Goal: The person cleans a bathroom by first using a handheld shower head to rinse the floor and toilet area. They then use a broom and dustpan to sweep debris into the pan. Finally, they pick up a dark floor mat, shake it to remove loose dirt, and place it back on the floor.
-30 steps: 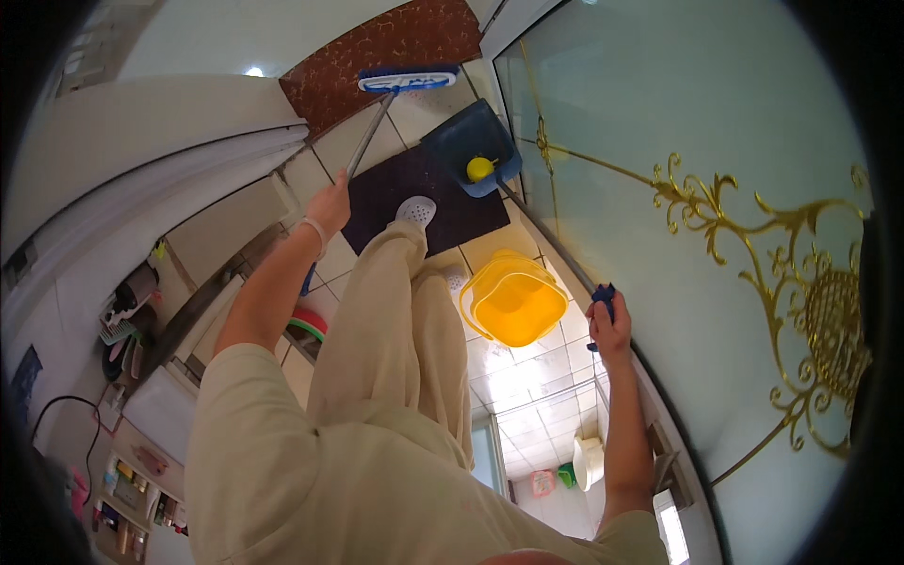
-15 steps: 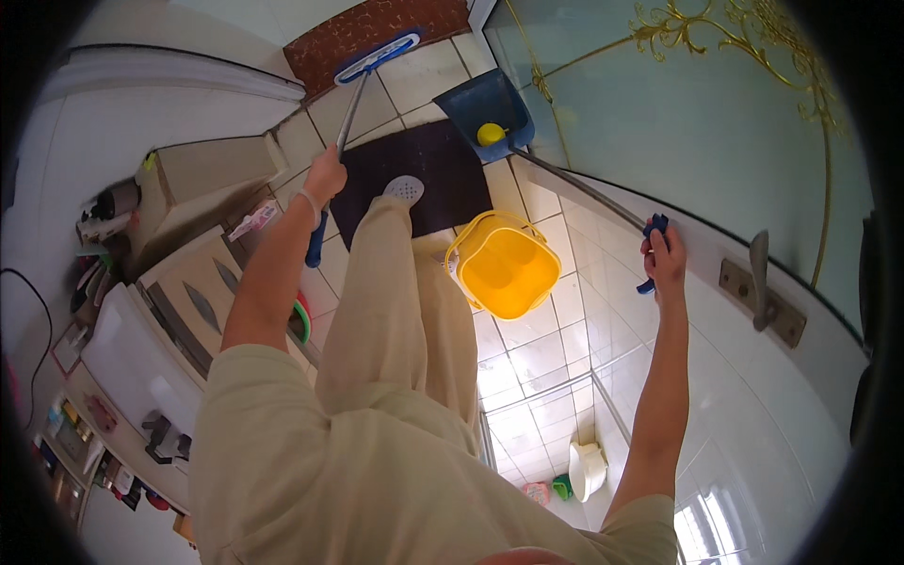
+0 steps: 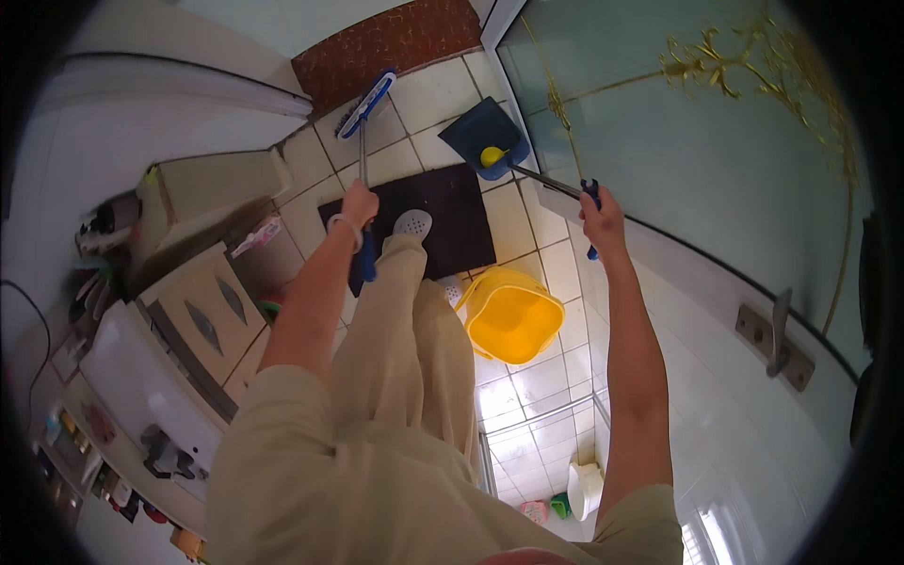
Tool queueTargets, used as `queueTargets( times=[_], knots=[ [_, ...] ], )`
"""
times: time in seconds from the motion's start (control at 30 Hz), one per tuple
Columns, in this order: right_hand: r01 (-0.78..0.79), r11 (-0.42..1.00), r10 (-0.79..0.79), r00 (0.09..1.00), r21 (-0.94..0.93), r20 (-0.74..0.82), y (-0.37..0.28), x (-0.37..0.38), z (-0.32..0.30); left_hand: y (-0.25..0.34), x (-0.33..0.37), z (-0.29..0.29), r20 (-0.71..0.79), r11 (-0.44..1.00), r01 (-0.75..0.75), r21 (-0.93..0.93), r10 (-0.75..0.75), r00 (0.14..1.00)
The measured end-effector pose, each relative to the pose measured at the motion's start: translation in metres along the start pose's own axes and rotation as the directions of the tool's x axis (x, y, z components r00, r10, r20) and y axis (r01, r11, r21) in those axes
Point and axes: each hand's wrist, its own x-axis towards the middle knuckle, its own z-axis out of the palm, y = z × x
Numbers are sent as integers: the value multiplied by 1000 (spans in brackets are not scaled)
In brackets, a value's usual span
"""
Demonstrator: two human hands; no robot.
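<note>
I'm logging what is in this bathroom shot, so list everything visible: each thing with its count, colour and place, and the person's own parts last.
broom: 1, blue head and grip, metal shaft, on the tiles ahead, held by the left hand
dustpan: 1, dark blue, long handle, on the tiles by the glass panel, held by the right hand
ball: 1, yellow, in the dustpan
bucket: 1, yellow, on the floor right of the legs
dark mat: 1, black-brown, under the foot
door mat: 1, reddish brown, far edge of the floor
glass panel: 1, green-tinted with gold ornament, right
cabinet: 1, beige, left
slipper: 1, white, on the dark mat
left hand: 1, gripping the broom
right hand: 1, gripping the dustpan's handle
</note>
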Motion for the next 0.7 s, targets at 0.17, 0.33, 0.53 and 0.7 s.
queueTargets(
  times=[0.17, 0.33, 0.53, 0.7],
  knots=[
    [58, 985, -65, 997, -160, -37, -20, 70, 30, 53, 73, 64, -34, 997, 60, -57, -62, 998],
    [-83, 996, 85, 994, -31, 70, -65, 88, 29, 114, 50, 87, 337, 858, -168, 485, -6, 941],
    [11, 998, -8, 998, -58, 57, -51, 94, 27, 64, -7, 57, 332, 929, -256, 268, 161, 930],
    [-101, 995, 102, 988, -7, 115, -41, 75, 5, 34, -48, -6, 249, 942, -235, 239, 175, 953]
  ],
)
